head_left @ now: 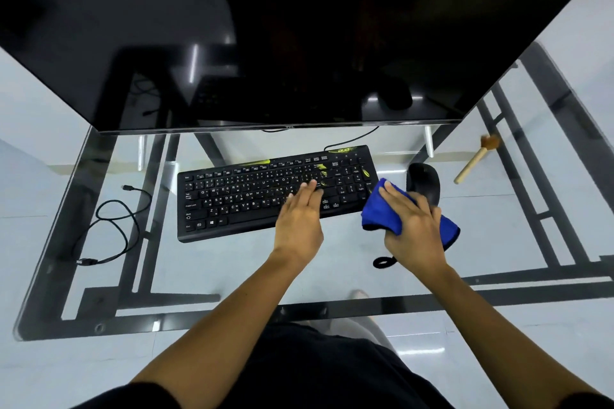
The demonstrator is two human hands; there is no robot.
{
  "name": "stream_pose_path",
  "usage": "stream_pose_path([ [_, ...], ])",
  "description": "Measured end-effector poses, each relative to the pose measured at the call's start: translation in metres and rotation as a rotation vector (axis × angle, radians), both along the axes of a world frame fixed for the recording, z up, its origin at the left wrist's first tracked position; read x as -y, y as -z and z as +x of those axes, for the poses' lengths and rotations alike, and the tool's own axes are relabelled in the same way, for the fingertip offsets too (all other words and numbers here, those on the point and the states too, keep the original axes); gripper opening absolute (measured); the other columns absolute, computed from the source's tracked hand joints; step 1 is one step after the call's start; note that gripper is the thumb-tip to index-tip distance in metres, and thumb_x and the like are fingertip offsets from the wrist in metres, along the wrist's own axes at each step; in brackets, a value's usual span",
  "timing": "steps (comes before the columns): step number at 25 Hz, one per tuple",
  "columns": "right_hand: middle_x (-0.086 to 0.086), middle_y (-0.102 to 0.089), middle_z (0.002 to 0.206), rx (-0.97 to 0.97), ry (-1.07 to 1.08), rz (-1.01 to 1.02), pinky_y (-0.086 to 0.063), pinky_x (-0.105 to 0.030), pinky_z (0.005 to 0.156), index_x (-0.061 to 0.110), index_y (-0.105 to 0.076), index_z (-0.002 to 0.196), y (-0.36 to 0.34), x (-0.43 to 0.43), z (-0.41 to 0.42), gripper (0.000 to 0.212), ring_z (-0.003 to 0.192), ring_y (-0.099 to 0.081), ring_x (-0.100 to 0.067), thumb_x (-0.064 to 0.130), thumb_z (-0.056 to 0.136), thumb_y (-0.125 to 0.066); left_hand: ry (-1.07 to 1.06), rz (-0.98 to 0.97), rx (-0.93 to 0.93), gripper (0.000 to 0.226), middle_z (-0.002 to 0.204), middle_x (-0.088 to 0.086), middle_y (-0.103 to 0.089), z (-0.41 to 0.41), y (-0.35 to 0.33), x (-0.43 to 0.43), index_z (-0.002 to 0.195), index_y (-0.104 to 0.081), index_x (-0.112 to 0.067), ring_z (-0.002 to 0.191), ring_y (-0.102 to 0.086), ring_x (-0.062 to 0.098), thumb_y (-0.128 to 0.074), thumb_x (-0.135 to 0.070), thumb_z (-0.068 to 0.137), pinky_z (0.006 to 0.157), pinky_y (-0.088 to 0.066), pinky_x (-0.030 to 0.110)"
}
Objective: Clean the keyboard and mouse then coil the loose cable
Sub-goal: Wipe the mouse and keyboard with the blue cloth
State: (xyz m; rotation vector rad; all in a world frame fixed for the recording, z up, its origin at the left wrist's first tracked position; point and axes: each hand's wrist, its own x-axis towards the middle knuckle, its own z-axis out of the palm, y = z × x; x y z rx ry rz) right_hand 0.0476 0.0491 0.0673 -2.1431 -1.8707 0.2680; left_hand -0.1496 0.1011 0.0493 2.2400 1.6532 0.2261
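- The left hand (299, 221) lies flat on the right-centre part of the keyboard (246, 199), with its fingers straight and together, resting on the keys and gripping nothing.
- The right hand (413, 226) holds a blue cloth (382, 209). Its fingers are bent over the bunched fabric, which sticks out past the fingertips on the left and past the heel of the hand on the right.
- The cloth's forward corner is just off the keyboard's right end. The hand and cloth sit against the near side of the mouse (424, 180); whether the cloth actually touches the mouse cannot be told.
- The keyboard is black with white legends and yellow-green markings along its top edge and right section. It lies slightly askew, right end farther away, in the middle of the glass table (216, 272). Its cord runs from the far right corner toward the monitor (265, 26).
- The mouse is black and glossy, and lies to the right of the keyboard, apart from it.
- The loose cable (114, 226) is black and lies in untidy open loops well to the left of the keyboard, with a plug at each end.
- A small black loop (383, 262) lies on the glass by the right wrist; what it is attached to is unclear.
- A wooden-handled brush (475, 159) lies to the right of the mouse, well apart from it.
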Motion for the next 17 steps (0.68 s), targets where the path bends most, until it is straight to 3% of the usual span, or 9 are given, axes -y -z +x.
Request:
stream_pose_path([
  [5, 0.013, -0.042, 0.146, 0.006, -0.116, -0.158, -0.021, -0.032, 0.100, 0.025, -0.043, 0.141, 0.001, -0.030, 0.005, 0.076, 0.125, -0.039, -0.022, 0.001, 0.070, -0.058, 0.039, -0.051, -0.023, 0.069, 0.159, 0.000, -0.013, 0.010, 0.006, 0.003, 0.149, -0.018, -0.013, 0.147, -0.007, 0.016, -0.044, 0.005, 0.088, 0.120, -0.005, 0.035],
  [9, 0.015, -0.048, 0.141, 0.047, -0.183, -0.187, -0.017, -0.024, 0.089, 0.025, -0.052, 0.133, -0.004, -0.021, 0.022, 0.071, 0.119, -0.043, -0.020, 0.001, 0.067, -0.059, 0.038, -0.064, -0.003, 0.067, 0.159, -0.001, -0.015, 0.008, 0.006, 0.001, 0.149, -0.021, -0.014, 0.147, -0.009, 0.014, -0.043, 0.006, 0.089, 0.120, -0.005, 0.033],
  [13, 0.011, -0.057, 0.132, -0.002, -0.148, -0.124, -0.016, -0.023, 0.088, 0.024, -0.057, 0.129, -0.016, -0.016, 0.038, 0.068, 0.118, -0.046, -0.022, -0.003, 0.066, -0.060, 0.036, -0.070, -0.020, 0.067, 0.159, 0.000, -0.013, 0.010, 0.006, 0.001, 0.149, -0.018, -0.014, 0.147, -0.007, 0.015, -0.042, 0.004, 0.090, 0.119, -0.004, 0.034],
  [17, 0.016, -0.046, 0.142, -0.017, -0.204, -0.168, -0.014, -0.021, 0.089, 0.028, -0.050, 0.135, -0.010, -0.028, 0.018, 0.072, 0.121, -0.040, -0.018, -0.001, 0.069, -0.059, 0.029, -0.074, -0.013, 0.066, 0.159, 0.000, -0.015, 0.011, 0.005, 0.001, 0.149, -0.020, -0.013, 0.147, -0.008, 0.015, -0.042, 0.005, 0.089, 0.119, -0.005, 0.035],
])
